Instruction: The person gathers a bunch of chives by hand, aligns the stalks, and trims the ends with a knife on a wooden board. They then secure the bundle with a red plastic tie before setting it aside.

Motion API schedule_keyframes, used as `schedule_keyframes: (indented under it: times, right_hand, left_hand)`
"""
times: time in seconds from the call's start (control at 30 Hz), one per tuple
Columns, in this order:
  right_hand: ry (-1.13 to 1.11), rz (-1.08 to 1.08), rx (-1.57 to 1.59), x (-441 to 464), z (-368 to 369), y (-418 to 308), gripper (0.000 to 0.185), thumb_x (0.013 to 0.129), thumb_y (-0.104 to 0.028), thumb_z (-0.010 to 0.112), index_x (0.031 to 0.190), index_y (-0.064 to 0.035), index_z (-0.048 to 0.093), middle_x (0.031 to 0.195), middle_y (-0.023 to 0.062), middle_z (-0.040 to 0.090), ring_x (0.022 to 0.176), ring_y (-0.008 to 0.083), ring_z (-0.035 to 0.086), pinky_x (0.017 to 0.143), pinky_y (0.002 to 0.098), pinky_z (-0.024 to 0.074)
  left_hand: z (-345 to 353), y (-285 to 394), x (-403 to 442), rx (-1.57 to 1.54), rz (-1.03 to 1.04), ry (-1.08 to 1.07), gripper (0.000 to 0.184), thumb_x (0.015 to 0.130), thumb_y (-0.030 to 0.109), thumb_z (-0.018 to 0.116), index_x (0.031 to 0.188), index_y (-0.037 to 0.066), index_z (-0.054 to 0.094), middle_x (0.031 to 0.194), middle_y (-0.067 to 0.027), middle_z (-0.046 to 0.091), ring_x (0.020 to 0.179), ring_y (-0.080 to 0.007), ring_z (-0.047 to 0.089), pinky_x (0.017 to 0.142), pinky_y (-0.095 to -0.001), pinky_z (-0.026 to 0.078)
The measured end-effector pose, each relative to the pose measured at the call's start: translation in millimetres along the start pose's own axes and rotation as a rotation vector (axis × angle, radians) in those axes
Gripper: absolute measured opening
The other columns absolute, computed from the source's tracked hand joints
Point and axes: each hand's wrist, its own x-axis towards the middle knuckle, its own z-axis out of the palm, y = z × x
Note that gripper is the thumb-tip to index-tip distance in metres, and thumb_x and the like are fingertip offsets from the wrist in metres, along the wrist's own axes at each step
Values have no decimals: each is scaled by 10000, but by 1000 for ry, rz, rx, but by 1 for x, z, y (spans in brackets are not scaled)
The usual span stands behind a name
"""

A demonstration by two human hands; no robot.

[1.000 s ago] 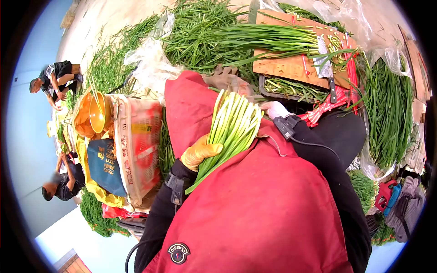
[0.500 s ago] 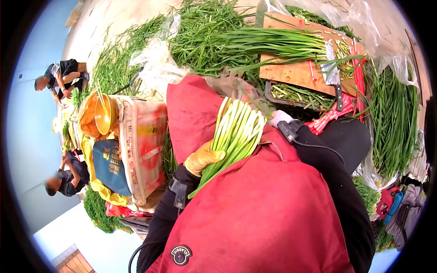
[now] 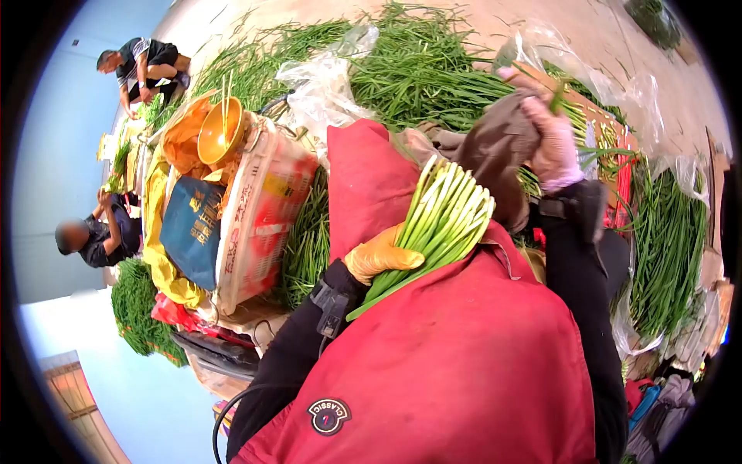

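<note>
In my left hand (image 3: 384,257), which wears a yellow glove, is a bundle of green stalks (image 3: 444,220) with pale ends pointing up, resting against the red apron (image 3: 448,340). My right hand (image 3: 553,143), in a pale glove, is raised and blurred, with its fingers closed on a grey-brown cloth (image 3: 501,151). The cloth hangs down beside the bundle and partly covers the cutting board (image 3: 533,76) behind it. Cut pieces and long green stalks lie on that board; the knife is mostly hidden by my right hand and wrist.
A crate (image 3: 267,209) stands at the left with an orange bowl (image 3: 220,131) and a blue bag (image 3: 191,232). Loose greens (image 3: 417,77) are heaped beyond my lap, more greens (image 3: 668,240) at the right. Two people (image 3: 147,66) (image 3: 104,232) crouch at the far left.
My right hand has risen from beside the bundle towards the board and now lifts the cloth. The left hand still holds the bundle. The view has turned, shifting the surroundings.
</note>
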Motion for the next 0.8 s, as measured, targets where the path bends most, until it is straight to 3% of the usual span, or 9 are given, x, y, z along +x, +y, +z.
schedule_keyframes:
  times: [0.1, 0.23, 0.3, 0.4, 0.43, 0.57, 0.6, 0.7, 0.8]
  right_hand:
    - [-358, 77, 26, -35, 67, -54, 292, 901, -90, 615, 1171, 18, 596, 1106, 117, 661, 889, 172, 658, 781, 343, 564]
    - [-1058, -307, -1045, -71, 85, 10, 437, 897, -189, 622, 1324, -114, 573, 1047, 62, 688, 894, 256, 631, 790, 349, 497]
    - [-979, -235, -1276, -62, 60, 29, 457, 913, -227, 583, 1355, -124, 535, 1002, 99, 686, 880, 277, 630, 780, 373, 488]
    - [-689, 305, -897, -56, 10, 58, 471, 913, -355, 563, 1299, -86, 547, 936, 181, 673, 858, 335, 641, 764, 408, 483]
    - [-620, 88, -1096, -58, -15, 78, 438, 924, -392, 557, 1224, -75, 600, 855, 150, 663, 812, 312, 639, 739, 384, 492]
    - [-128, 829, -738, -59, -82, 85, 372, 929, -391, 577, 1016, -45, 683, 901, 84, 676, 823, 160, 612, 721, 318, 486]
    - [-59, 545, -915, -59, -86, 67, 353, 915, -364, 613, 977, -24, 678, 911, 73, 687, 831, 142, 617, 687, 300, 484]
    - [485, 514, 15, -51, -69, 33, 350, 967, -299, 545, 1035, 31, 641, 951, 131, 682, 871, 219, 650, 799, 361, 540]
    - [212, 299, 178, -59, -30, -4, 299, 972, -243, 539, 1060, 32, 619, 999, 154, 679, 860, 256, 667, 814, 378, 549]
  left_hand:
    - [-8, -5, 4, 37, -9, -6, 779, 768, 262, 795, 1404, 18, 416, 1319, -56, 541, 1191, -151, 506, 1029, -307, 385]
    - [-22, -8, 6, 140, -146, 37, 570, 836, 202, 753, 1317, 27, 503, 1210, -24, 584, 1095, -129, 535, 967, -302, 424]
    - [-28, -24, 11, 32, -108, 21, 533, 852, 201, 741, 1300, 25, 513, 1206, -28, 590, 1103, -134, 538, 969, -304, 426]
    - [-12, -21, 13, -12, -86, 3, 620, 849, 180, 737, 1375, 19, 451, 1309, -52, 558, 1199, -145, 511, 1033, -300, 387]
    - [-9, -17, 14, -6, -83, 0, 638, 851, 174, 733, 1392, 17, 435, 1332, -58, 547, 1222, -148, 502, 1048, -299, 377]
    - [-13, -13, 14, 80, -62, -10, 723, 833, 169, 737, 1437, 3, 376, 1399, -78, 497, 1282, -162, 461, 1096, -299, 325]
    - [-11, -10, 14, 36, -34, -30, 758, 816, 192, 749, 1440, -8, 367, 1410, -91, 486, 1292, -174, 453, 1113, -312, 302]
    - [-6, -5, 12, -71, -11, -44, 785, 812, 223, 761, 1446, 1, 355, 1416, -68, 479, 1306, -159, 425, 1116, -311, 289]
    - [-3, -3, 13, -8, 12, 22, 738, 809, 184, 754, 1426, 8, 390, 1378, -75, 510, 1259, -165, 474, 1083, -309, 335]
